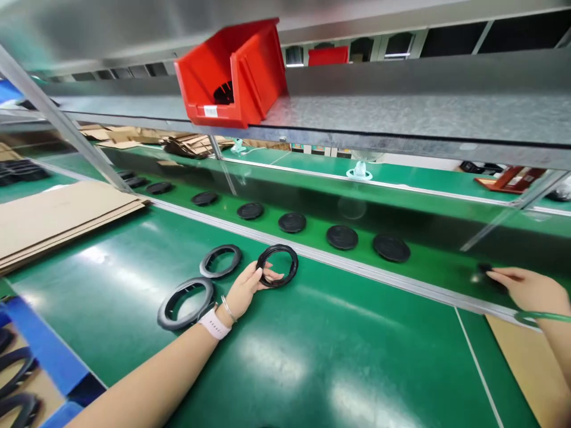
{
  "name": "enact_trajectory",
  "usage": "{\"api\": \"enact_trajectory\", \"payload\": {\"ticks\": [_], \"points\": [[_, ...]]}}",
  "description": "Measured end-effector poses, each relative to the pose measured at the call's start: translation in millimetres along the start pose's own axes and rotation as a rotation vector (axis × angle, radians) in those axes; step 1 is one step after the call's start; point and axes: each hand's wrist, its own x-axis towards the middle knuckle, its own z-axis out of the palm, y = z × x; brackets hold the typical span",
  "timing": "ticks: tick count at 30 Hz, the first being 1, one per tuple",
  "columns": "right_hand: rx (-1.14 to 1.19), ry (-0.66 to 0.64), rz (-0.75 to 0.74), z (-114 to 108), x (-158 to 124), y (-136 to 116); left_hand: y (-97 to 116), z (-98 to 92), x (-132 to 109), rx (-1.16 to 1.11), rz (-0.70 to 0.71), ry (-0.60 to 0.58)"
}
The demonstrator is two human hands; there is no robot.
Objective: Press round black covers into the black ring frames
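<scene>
My left hand grips a black plastic ring by its left side, tilted a little above the green table. Two more black rings, a nearer one and a farther one, lie on the table left of that hand. Out at the far right, my right hand pinches a small dark part over the green belt. That part is blurred and half hidden by the fingers, so its kind is unclear. Closest to it on the belt is a black round disc.
Several black discs form a row along the belt behind a metal rail. Cardboard sheets lie at left, above a blue bin with rings. Overhead, a red bin sits on a metal shelf. More cardboard lies right.
</scene>
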Motion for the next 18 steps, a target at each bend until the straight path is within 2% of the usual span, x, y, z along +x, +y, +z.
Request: {"api": "enact_trajectory", "payload": {"ticks": [1, 3, 6, 9, 11, 13, 15, 18], "points": [[-0.053, -0.054, 0.086, 7.9, -8.1, -35.7, 1.6, -0.5, -0.6, -0.123, -0.047, -0.048], [-0.026, -0.100, 0.111, 26.1, -32.3, -115.6, 4.7, -1.9, 0.6, -0.350, -0.154, -0.138], [0.152, -0.166, -0.036, 54.9, -80.4, -232.0, 8.8, -2.4, 3.0, -0.511, -0.279, -0.245], [0.327, -0.240, -0.109, 79.8, -125.4, -321.5, 12.5, 2.8, -3.6, -0.629, -0.366, -0.307], [0.428, -0.247, -0.127, 93.1, -148.2, -363.5, 15.3, 9.3, -14.4, -0.674, -0.429, -0.332], [0.491, -0.256, -0.141, 103.9, -165.8, -392.7, 18.3, 15.9, -27.6, -0.701, -0.507, -0.370], [0.519, -0.270, -0.163, 111.9, -180.3, -410.8, 21.5, 19.9, -38.9, -0.725, -0.591, -0.415], [0.519, -0.285, -0.220, 118.4, -198.5, -421.3, 25.2, 19.4, -46.3, -0.642, -0.658, -0.497]]}}
